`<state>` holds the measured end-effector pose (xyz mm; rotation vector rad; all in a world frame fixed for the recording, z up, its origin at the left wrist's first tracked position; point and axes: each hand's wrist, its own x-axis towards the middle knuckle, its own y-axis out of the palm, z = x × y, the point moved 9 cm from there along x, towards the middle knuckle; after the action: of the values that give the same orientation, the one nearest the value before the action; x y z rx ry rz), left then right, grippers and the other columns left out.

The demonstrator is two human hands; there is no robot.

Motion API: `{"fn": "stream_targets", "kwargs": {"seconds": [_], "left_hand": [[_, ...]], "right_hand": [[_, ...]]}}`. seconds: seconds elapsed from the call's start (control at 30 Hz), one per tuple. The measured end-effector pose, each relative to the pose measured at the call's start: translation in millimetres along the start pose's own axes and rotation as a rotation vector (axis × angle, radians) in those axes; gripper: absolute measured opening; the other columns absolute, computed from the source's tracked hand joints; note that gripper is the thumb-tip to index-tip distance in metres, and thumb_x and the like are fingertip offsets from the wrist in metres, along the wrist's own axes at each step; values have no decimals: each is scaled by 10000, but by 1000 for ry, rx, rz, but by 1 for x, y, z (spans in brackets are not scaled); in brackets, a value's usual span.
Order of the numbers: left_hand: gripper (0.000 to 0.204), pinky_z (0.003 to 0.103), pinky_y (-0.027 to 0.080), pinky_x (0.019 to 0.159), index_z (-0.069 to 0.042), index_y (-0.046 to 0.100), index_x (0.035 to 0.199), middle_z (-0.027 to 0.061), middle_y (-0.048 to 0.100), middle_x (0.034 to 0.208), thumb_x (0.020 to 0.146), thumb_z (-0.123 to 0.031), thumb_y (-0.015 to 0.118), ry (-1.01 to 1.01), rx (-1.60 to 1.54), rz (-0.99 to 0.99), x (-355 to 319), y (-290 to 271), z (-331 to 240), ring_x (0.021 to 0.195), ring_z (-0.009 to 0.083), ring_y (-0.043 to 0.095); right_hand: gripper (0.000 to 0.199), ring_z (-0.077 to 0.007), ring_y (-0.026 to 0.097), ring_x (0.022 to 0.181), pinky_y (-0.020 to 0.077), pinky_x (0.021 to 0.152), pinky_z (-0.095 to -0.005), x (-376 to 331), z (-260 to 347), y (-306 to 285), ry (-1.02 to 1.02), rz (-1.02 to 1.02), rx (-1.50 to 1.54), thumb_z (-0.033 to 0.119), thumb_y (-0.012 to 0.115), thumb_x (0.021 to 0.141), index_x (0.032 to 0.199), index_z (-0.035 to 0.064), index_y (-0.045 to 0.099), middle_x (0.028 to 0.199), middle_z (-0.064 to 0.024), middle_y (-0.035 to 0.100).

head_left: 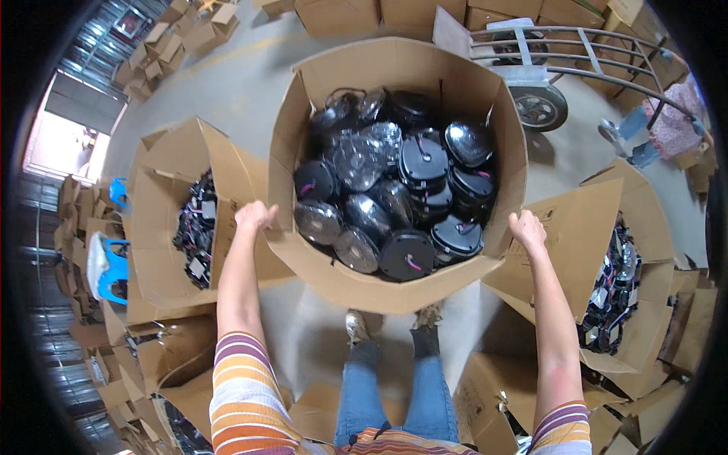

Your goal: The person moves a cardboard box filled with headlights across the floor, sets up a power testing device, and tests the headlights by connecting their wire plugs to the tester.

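Carton (402, 294), one, centre; round black units (406, 256) inside, lower layers hidden, total uncountable. Left hand (257, 216), eight-to-nine o'clock; right hand (527, 228), three-to-four; fingers curled, hold on carton cannot be told.

Left hand (256, 216) and right hand (527, 230) gripping central carton (394, 296) at opposite sides. Within: black discs (423, 161), clear domes (358, 161), loosely piled. Either side: left carton (155, 258), right carton (561, 235), both holding dark parts (199, 231). Upper right: trolley (523, 73), person (675, 125) near rails. Far left: blue stool (115, 271). Below: wearer's shoes (356, 326).
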<state>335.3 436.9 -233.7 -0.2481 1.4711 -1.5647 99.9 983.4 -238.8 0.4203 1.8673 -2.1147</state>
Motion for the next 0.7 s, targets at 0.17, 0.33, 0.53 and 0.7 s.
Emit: {"fn": "stream_targets", "kwargs": {"seconds": [0.17,0.33,0.53,0.7], "left_hand": [[377,373,424,753,-28,592,857,189,567,883,760,-343,409,132,-56,-53,-12,8,-34,863,297,543],[342,380,437,726,-27,605,776,189,576,828,756,-314,421,237,0,-67,-39,25,-39,807,306,557],[390,409,453,648,-5,597,669,211,568,726,754,-319,381,198,-51,-47,-133,76,-38,699,323,569],[434,420,443,600,7,574,605,199,560,637,769,-354,399,20,-278,158,-289,157,-76,630,322,563]], "right_hand": [[444,-346,492,938,387,796,-413,5,-4,-6,68,-46,6,356,413,722,958,-3,524,990,-222,517],[427,-343,494,932,388,797,-400,21,4,-14,-18,-44,-10,348,436,711,930,-7,530,981,-219,521],[404,-343,502,911,397,780,-404,58,-13,-39,-125,-68,-79,346,461,707,902,-3,525,960,-207,532],[337,-313,527,869,419,737,-398,90,-30,-73,-223,-139,-179,334,512,709,858,33,545,906,-170,559]]}}
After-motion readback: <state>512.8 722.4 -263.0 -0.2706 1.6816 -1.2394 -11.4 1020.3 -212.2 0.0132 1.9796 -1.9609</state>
